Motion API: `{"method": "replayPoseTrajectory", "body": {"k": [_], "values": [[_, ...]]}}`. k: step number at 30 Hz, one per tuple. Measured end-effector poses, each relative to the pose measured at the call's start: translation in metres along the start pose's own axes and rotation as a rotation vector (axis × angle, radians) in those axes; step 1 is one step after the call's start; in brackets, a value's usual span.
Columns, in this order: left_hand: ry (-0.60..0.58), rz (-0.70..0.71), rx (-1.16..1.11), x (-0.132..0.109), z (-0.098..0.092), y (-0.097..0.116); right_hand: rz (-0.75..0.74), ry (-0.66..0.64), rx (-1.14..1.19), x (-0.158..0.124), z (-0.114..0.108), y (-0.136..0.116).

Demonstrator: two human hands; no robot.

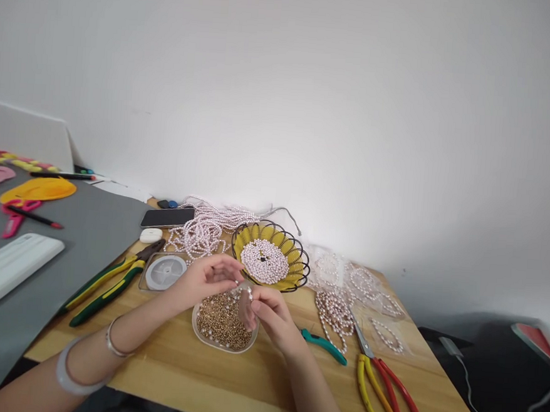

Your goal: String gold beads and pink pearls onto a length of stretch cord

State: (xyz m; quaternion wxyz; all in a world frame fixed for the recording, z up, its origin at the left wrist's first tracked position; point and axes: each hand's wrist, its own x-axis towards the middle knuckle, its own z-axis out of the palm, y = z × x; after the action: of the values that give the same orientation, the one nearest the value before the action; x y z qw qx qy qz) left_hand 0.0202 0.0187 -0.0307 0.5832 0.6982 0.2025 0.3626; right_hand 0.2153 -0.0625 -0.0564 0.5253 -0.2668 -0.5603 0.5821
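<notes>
My left hand (pixel 208 278) and my right hand (pixel 267 315) meet above a clear dish of small gold beads (pixel 222 325). Both pinch a short string of pale beads (pixel 245 290) held between their fingertips. My left wrist wears a thin bangle and a wide pale bangle. Just behind the hands stands a black wire basket with a yellow liner (pixel 271 256), filled with pink pearl beads.
On the wooden table (pixel 253 386) lie green-handled pliers (pixel 110 279), a spool of clear cord (pixel 163 271), a phone (pixel 167 217), heaped pearl strands (pixel 205 226), bagged bracelets (pixel 363 287), teal-handled pliers (pixel 324 344) and red-and-yellow scissors (pixel 385 383). A grey mat (pixel 65 241) lies left.
</notes>
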Motion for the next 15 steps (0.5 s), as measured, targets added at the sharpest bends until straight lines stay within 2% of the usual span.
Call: {"method": "replayPoseTrajectory", "body": {"k": [7, 10, 15], "values": [[0.150, -0.055, -0.237, 0.0016, 0.0006, 0.0002, 0.052, -0.053, 0.119, -0.0018, 0.0003, 0.0036], [0.176, -0.068, -0.326, 0.0021, 0.0016, 0.0005, 0.070, -0.102, 0.158, -0.0018, 0.0027, -0.0003], [0.189, -0.049, -0.326, 0.0016, 0.0008, 0.0009, 0.136, -0.153, 0.144, -0.0008, 0.0061, -0.0050]]}}
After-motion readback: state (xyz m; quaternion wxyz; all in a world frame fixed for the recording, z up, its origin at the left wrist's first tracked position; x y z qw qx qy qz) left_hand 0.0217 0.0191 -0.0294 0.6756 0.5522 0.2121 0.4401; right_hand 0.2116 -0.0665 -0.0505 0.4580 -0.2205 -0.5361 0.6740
